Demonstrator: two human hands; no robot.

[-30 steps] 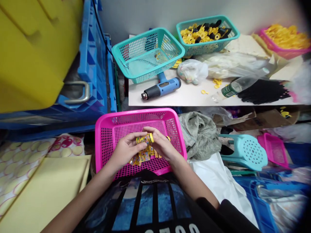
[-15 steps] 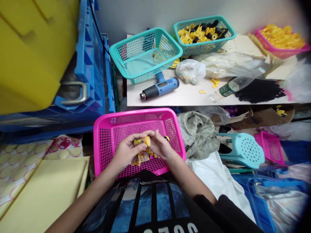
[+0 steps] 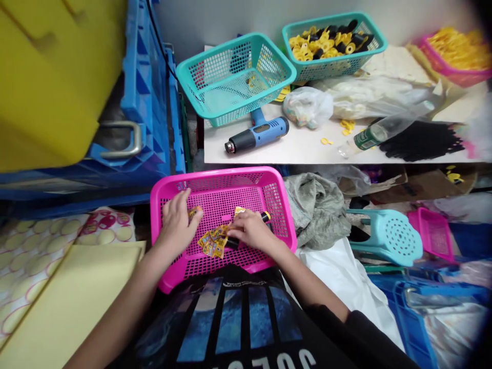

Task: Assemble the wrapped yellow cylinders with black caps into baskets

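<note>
Head view: pink basket point(image 3: 221, 173) straight ahead of you, just beyond your dark printed shirt point(image 3: 238, 323). Your left hand point(image 3: 177, 223) is over the basket's left part, spread wide, thumb well apart from the fingers. A small yellow piece point(image 3: 194, 211) shows by that thumb, in the basket's left half — cannot tell whether you are touching it.

Your right hand point(image 3: 252, 233) is right of the basket's middle, narrow, fingertips drawn in toward the thumb at the edge of the yellow printed labels point(image 3: 213, 241). Cannot tell if you have one pinched. Labels lie in a loose, overlapping heap in the basket's near middle. A black piece point(image 3: 232, 243) sits under your right fingers, partly hidden; a black-and-yellow piece point(image 3: 266, 216) lies toward the basket's right wall.

Beyond the basket: white table point(image 3: 300, 147), carrying a blue-and-black heat gun point(image 3: 265, 134) and, farther back, a teal basket point(image 3: 338, 67) of yellow and black parts point(image 3: 325, 45). Right of the pink basket — crumpled grey-green sack point(image 3: 317, 212), close alongside.
</note>
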